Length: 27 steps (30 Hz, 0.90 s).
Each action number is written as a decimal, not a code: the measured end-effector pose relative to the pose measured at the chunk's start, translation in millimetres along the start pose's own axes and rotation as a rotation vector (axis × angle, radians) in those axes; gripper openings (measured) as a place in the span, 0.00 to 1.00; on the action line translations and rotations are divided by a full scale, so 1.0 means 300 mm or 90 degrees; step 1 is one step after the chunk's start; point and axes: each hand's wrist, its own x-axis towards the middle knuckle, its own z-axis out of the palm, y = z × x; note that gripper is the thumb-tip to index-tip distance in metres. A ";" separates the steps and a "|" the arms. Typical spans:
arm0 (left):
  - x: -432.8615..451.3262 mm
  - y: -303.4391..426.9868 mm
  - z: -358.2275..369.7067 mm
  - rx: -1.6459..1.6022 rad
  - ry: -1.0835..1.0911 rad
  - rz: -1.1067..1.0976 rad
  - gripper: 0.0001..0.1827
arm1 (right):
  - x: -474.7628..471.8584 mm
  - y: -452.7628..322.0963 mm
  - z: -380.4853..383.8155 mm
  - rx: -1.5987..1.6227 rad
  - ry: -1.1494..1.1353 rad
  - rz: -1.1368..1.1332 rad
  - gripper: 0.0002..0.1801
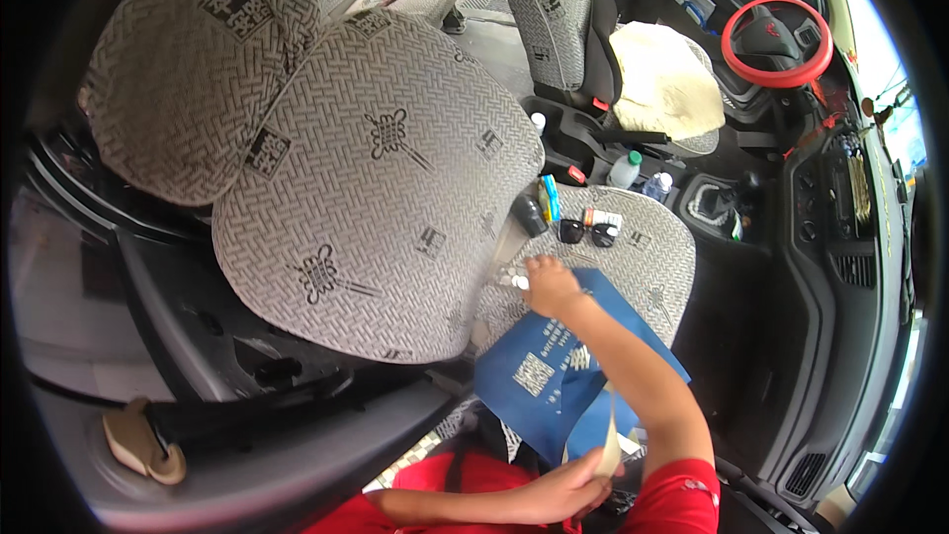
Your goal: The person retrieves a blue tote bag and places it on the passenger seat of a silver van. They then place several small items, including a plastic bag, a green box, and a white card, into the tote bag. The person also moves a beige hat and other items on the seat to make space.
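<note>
A blue bag (519, 415) with white print lies slanted over the front edge of a patterned passenger seat. My left hand (582, 486) is closed on its pale strap handle (610, 437) near my red shirt. Above the bag, my right hand (550, 286) reaches across to the seat, its fingers bent beside small white and clear items (514, 279); whether it grips one is hidden. Farther up the seat lie black sunglasses (586, 232), a small white and orange pack (603, 219), a blue and yellow packet (549, 198) and a dark cylindrical container (528, 215).
The patterned seat backrest (385, 185) stands left of the cushion. Beyond are a green-capped bottle (624, 170), a clear bottle (657, 186), the handbrake lever (632, 136) and gear lever (749, 179). A red steering wheel (777, 42) is at upper right; an open door (296, 452) at lower left.
</note>
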 end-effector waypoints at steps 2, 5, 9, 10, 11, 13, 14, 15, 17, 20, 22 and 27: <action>-0.022 0.027 -0.095 -0.054 0.067 -0.008 0.12 | 0.139 -0.022 0.195 -0.099 -0.023 -0.010 0.37; -0.069 0.039 -0.202 -0.105 0.162 -0.080 0.11 | 0.272 -0.120 0.283 -0.106 -0.055 0.018 0.40; -0.092 -0.006 -0.258 -0.096 0.229 -0.086 0.10 | 0.302 -0.130 0.389 -0.184 -0.003 0.040 0.35; -0.085 -0.032 -0.267 -0.077 0.231 -0.054 0.10 | 0.309 -0.107 0.409 -0.180 0.011 0.041 0.34; -0.081 -0.055 -0.272 -0.057 0.232 -0.023 0.10 | 0.307 -0.082 0.430 -0.175 0.026 0.044 0.33; -0.078 -0.009 -0.291 -0.149 0.184 -0.100 0.11 | 0.307 -0.056 0.415 -0.071 0.046 0.003 0.28; -0.076 0.012 -0.302 -0.193 0.157 -0.140 0.12 | 0.295 -0.039 0.409 -0.012 0.056 -0.022 0.26; -0.076 0.025 -0.308 -0.188 0.159 -0.143 0.12 | 0.281 -0.027 0.404 0.049 0.067 -0.046 0.24; -0.075 0.038 -0.312 -0.178 0.162 -0.151 0.12 | 0.257 0.000 0.391 0.128 0.035 -0.075 0.22; -0.067 0.022 -0.307 -0.164 0.143 -0.111 0.13 | 0.234 0.012 0.393 0.205 0.050 -0.083 0.20; -0.061 0.053 -0.293 -0.149 0.149 -0.143 0.13 | 0.237 0.009 0.404 0.223 0.062 -0.068 0.23; -0.076 0.003 -0.304 -0.097 0.211 -0.124 0.10 | 0.267 -0.047 0.402 0.127 0.086 -0.060 0.35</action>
